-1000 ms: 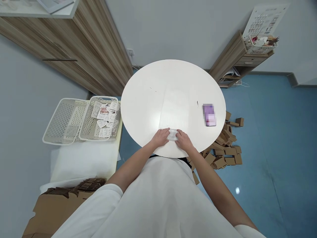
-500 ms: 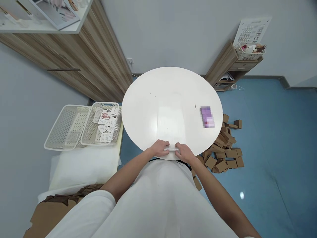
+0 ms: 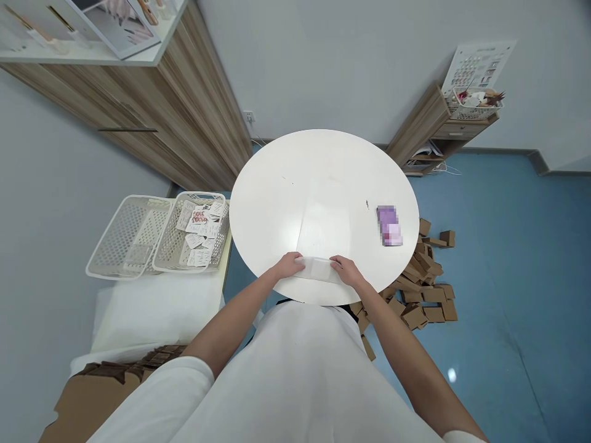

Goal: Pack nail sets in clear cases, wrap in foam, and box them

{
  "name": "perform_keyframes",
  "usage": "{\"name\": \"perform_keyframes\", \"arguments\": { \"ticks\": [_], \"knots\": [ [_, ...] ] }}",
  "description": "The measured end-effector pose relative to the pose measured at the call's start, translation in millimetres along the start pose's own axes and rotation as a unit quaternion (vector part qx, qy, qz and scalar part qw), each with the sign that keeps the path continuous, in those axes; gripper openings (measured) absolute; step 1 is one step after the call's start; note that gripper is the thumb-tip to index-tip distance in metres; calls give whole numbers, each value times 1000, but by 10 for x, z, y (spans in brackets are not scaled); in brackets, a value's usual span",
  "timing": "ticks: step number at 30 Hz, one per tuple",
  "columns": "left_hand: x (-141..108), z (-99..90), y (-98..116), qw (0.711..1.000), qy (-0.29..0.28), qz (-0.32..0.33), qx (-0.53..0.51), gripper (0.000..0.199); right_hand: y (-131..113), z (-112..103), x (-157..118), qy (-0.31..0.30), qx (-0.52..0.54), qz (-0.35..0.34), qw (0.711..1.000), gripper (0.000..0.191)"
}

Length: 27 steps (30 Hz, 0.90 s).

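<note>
Since the view half a second ago, the two hands have been drawn farther apart, and a broader face of the translucent strip (image 3: 317,269) is shown between them. Left hand (image 3: 289,264): closed on the strip's left end, thumb laid over it. Right hand (image 3: 347,271): closed on the right end. Strip: held near the close edge of a white rounded table (image 3: 265,227), in front of the person's body. Clear sheet (image 3: 327,221): spread flat on the table, just beyond the strip; whether the two are joined cannot be told. Purple packet (image 3: 388,216): laid at the table's right side, its face blurred. Two white mesh baskets (image 3: 184,270): placed side by side left of the table, printed cards (image 3: 199,241) contained in the nearer one. Small brown boxes (image 3: 433,296): heaped on the blue floor (image 3: 498,246), at right.
</note>
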<state>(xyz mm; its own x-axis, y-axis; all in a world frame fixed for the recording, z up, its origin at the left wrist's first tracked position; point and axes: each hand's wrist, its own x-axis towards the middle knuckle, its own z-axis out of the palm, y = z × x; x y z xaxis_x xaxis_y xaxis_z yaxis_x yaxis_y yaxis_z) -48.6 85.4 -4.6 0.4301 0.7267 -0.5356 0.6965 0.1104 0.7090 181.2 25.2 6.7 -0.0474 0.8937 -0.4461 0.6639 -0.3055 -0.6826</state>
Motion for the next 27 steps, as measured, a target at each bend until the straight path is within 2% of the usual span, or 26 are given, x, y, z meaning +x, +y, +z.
{"name": "perform_keyframes", "arguments": {
  "ticks": [4, 7, 9, 11, 13, 14, 16, 18, 21, 24, 27],
  "knots": [
    [18, -19, -77, 999, 28, -42, 14, 15, 75, -7, 44, 7, 14, 56, 998, 25],
    [-9, -37, -80, 997, 45, -59, 31, 14, 148, -1, 11, 51, -37, 92, 994, 24],
    [-51, -42, -52, 993, 82, -65, 57, 12, 176, 14, -40, 100, -99, 95, 986, 25],
    [-102, -32, -1, 982, 144, -25, 115, 16, 166, 43, -97, 156, -167, 56, 972, 25],
    [-141, -2, 64, 962, 178, 81, 192, 26, 114, 91, -144, 183, -218, -22, 958, 22],
    [-150, 21, 98, 948, 168, 146, 228, 31, 79, 123, -159, 175, -235, -67, 954, 20],
    [-142, 75, 159, 919, 107, 247, 288, 43, 5, 199, -170, 130, -258, -143, 947, 18],
    [-105, 135, 201, 896, 46, 288, 336, 52, -51, 278, -158, 84, -278, -173, 941, 29],
    [-49, 203, 226, 889, 9, 273, 367, 51, -88, 354, -128, 57, -294, -161, 941, 37],
    [-59, 218, 235, 900, 10, 257, 353, 46, -100, 343, -131, 42, -280, -156, 946, 35],
    [-138, 190, 262, 919, -14, 235, 315, 44, -128, 258, -184, -10, -226, -139, 964, 34]
  ]
}}
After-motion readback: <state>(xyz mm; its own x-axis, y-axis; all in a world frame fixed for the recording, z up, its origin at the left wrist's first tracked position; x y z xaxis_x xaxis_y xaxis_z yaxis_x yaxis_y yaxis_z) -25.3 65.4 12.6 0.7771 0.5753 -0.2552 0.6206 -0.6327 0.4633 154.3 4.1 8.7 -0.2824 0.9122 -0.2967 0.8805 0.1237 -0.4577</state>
